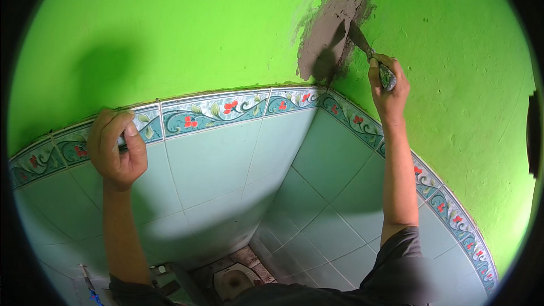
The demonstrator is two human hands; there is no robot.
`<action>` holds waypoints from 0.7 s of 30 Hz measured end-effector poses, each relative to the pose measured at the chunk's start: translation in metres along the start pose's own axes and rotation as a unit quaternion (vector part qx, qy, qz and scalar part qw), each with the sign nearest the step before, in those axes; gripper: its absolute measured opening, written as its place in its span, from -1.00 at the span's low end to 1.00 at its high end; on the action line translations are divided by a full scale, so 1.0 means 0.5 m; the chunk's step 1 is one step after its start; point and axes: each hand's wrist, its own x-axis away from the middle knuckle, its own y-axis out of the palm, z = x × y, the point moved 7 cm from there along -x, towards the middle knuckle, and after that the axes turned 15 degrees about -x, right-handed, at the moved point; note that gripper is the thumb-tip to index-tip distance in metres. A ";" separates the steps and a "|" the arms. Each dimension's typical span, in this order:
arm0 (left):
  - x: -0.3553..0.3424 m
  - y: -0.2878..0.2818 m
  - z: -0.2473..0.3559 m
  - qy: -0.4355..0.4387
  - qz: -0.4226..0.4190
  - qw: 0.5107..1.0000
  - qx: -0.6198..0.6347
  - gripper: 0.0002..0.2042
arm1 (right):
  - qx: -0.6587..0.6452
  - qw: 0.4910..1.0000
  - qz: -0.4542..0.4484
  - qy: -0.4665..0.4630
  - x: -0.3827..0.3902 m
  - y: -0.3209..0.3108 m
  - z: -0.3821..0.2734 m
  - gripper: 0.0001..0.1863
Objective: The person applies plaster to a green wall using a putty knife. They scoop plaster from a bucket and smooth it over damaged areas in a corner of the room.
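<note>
My right hand (391,88) is raised to the corner of the walls and grips a small trowel (358,37) by its mortar-smeared handle. The narrow blade points up and left, its tip at a patch of wet grey mortar (323,33) on the green wall (215,22). The patch runs along the corner, just above the tile border. My left hand (118,148) is up at the flowered border tiles (212,112) on the left, fingers curled in and thumb bent against them. Whether anything sits inside that hand is hidden.
Pale green tiles (221,158) cover the walls below the border. Down in the corner is a squat toilet (233,283) set in a dark floor. A tap with a blue part (88,283) shows at lower left. Something dark (532,136) stands at the right rim.
</note>
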 end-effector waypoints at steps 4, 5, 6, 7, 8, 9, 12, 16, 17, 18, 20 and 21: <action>0.001 0.000 -0.001 -0.004 -0.003 1.000 0.001 -0.81 | 0.007 1.000 0.004 -0.001 0.006 0.005 0.006 -0.78; 0.000 -0.001 -0.001 -0.006 -0.003 1.000 0.001 -0.81 | 0.007 1.000 0.002 0.008 0.008 0.007 0.010 -0.78; 0.000 0.000 -0.001 -0.006 -0.003 1.000 0.001 -0.81 | 0.008 1.000 0.001 0.016 0.010 0.008 0.013 -0.78; -0.001 0.000 0.000 -0.004 0.000 1.000 0.000 -0.81 | 0.009 1.000 0.001 0.017 0.013 0.009 0.014 -0.78; 0.000 0.000 0.000 -0.002 0.000 1.000 -0.002 -0.81 | 0.010 1.000 0.000 0.011 0.020 0.013 0.015 -0.78; 0.001 0.000 0.001 -0.001 -0.001 1.000 -0.002 -0.81 | 0.012 1.000 -0.001 0.006 0.026 0.017 0.016 -0.79; 0.004 0.000 -0.002 -0.004 -0.012 1.000 -0.016 -0.82 | 0.020 1.000 -0.013 -0.014 0.047 0.025 0.008 -0.78; 0.001 0.001 -0.001 -0.002 -0.008 1.000 -0.014 -0.83 | 0.022 1.000 -0.018 0.008 0.074 0.027 0.004 -0.78; 0.000 0.002 0.000 -0.001 -0.005 1.000 -0.012 -0.83 | 0.027 0.999 -0.021 0.002 0.081 0.028 0.002 -0.78; -0.001 0.002 0.001 0.000 -0.005 1.000 -0.011 -0.83 | 0.032 0.999 -0.024 -0.004 0.087 0.028 0.000 -0.77; -0.001 0.001 0.004 0.006 -0.003 1.000 -0.025 -0.83 | 0.034 0.999 -0.019 -0.010 0.101 0.034 -0.002 -0.76; -0.001 0.001 0.004 0.006 -0.003 1.000 -0.025 -0.83 | 0.034 0.999 -0.014 -0.017 0.108 0.036 -0.004 -0.76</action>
